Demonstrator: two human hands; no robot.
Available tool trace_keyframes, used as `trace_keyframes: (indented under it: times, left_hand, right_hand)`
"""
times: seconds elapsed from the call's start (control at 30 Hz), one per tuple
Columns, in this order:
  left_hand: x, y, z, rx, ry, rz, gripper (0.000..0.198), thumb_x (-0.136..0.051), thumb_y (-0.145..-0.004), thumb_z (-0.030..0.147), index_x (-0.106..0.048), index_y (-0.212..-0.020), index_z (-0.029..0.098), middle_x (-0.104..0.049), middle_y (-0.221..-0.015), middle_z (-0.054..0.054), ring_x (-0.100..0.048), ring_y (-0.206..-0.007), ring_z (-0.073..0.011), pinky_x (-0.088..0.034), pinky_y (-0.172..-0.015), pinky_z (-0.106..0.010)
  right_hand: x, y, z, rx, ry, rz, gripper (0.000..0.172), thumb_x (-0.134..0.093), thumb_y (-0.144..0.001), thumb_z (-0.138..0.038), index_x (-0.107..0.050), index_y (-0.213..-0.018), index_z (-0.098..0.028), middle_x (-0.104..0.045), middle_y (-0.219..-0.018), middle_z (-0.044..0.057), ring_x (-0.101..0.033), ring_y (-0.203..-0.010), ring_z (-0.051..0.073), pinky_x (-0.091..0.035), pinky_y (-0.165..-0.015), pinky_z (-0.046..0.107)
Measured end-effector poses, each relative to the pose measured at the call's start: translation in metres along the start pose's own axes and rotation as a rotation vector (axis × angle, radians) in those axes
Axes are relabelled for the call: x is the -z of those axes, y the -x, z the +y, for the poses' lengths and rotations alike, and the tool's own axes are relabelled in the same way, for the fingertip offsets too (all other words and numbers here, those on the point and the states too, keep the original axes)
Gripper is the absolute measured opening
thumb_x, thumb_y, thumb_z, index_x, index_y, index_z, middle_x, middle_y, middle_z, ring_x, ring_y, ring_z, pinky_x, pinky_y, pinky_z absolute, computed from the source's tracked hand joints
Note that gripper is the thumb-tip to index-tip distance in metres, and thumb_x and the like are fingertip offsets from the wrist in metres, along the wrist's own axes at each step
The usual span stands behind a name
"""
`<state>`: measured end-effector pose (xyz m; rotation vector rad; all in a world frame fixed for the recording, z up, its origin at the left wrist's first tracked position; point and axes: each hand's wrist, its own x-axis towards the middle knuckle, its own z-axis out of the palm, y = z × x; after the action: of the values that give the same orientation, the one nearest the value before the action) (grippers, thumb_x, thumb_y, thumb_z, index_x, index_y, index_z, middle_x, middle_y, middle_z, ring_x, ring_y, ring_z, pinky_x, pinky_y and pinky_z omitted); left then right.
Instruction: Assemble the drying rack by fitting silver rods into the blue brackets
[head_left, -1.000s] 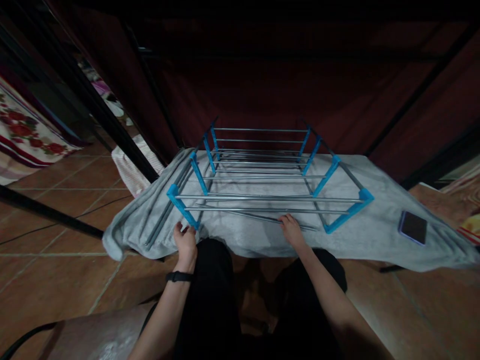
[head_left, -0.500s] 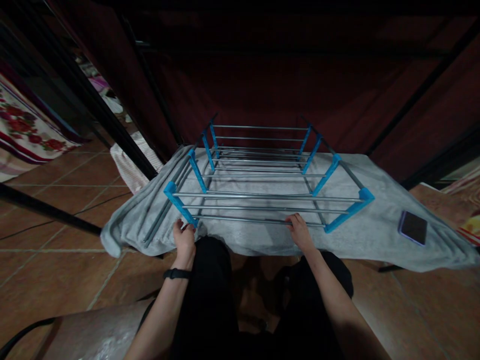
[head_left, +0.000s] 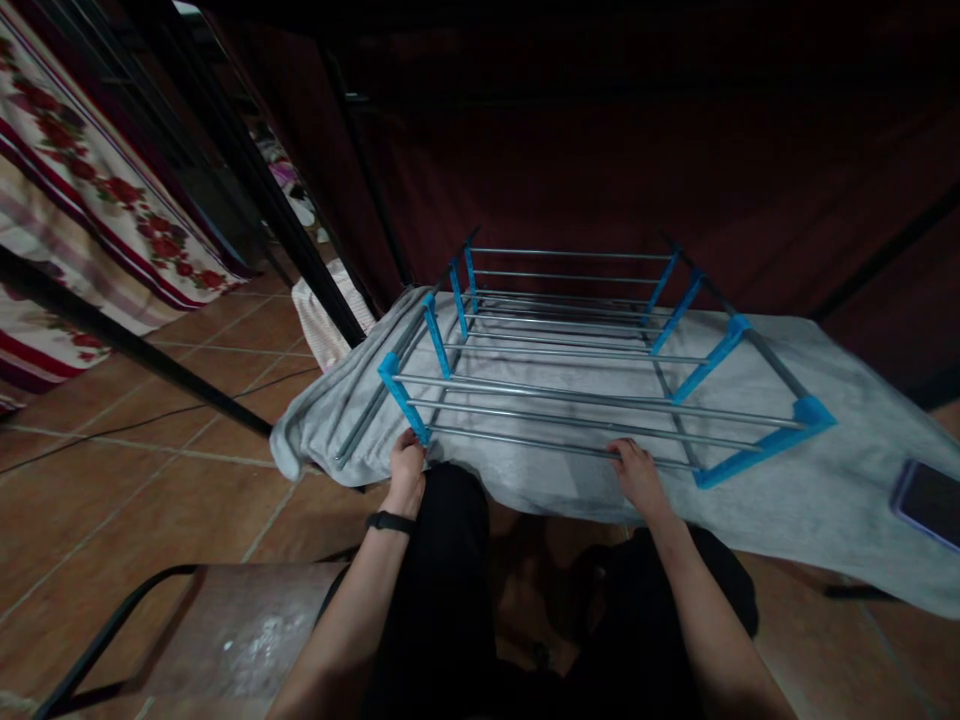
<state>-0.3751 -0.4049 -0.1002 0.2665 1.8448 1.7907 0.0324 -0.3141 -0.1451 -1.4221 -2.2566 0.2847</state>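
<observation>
A metal rack (head_left: 555, 392) with blue plastic brackets and several thin rods stands on a grey cloth (head_left: 517, 475). My left hand (head_left: 407, 466), with a black band at the wrist, has its fingers closed at the lower end of the front left blue bracket (head_left: 405, 402). Toward the right, my right hand (head_left: 637, 472) has its fingers closed on the lowest front rod (head_left: 525, 442). The front right blue bracket (head_left: 772, 448) is beyond that hand, untouched.
A phone (head_left: 930, 500) lies on the cloth at the right. At the lower left is a chair (head_left: 232, 630). Dark bars (head_left: 135, 335) cross the left side, near a floral curtain (head_left: 120, 190). A dark red panel (head_left: 600, 170) rises behind the rack.
The view has turned left, so the rack and phone appear farther right. My left hand's fingers have closed at the bracket's lower end. My right hand stays at the lowest rod.
</observation>
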Motion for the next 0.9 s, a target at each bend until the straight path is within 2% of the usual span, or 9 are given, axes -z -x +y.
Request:
trace_keyframes:
  times: [0.4,0.7,0.9]
  left_hand:
    - [0.001,-0.010,-0.002,0.053,-0.104,-0.105,0.027,-0.062,-0.049,0.011,-0.063,-0.075,0.015,-0.051,-0.058,0.003,-0.045,-0.052,-0.0095,-0.035,-0.054,-0.025]
    - [0.001,-0.018,-0.004,0.014,-0.141,-0.113,0.032,-0.068,-0.050,0.026,-0.062,-0.080,0.017,-0.057,-0.067,0.001,-0.048,-0.058,-0.0104,-0.036,-0.054,-0.024]
    - [-0.001,-0.024,-0.005,-0.008,-0.175,-0.132,0.033,-0.068,-0.049,0.031,-0.058,-0.077,0.017,-0.051,-0.062,0.004,-0.046,-0.057,-0.0106,-0.036,-0.054,-0.024]
  right_hand:
    - [0.006,0.016,0.025,0.028,-0.041,-0.029,0.026,-0.043,-0.080,-0.008,-0.053,-0.099,-0.021,-0.063,-0.102,0.007,-0.060,-0.100,0.023,-0.043,-0.083,0.036]
    - [0.014,0.024,0.011,0.083,0.061,-0.006,0.023,-0.044,-0.085,-0.009,-0.055,-0.101,-0.021,-0.062,-0.103,0.007,-0.058,-0.095,0.023,-0.040,-0.082,0.035]
    - [0.029,0.036,0.013,0.054,0.104,0.019,0.024,-0.044,-0.084,-0.007,-0.056,-0.100,-0.021,-0.062,-0.101,0.007,-0.057,-0.094,0.022,-0.038,-0.081,0.034]
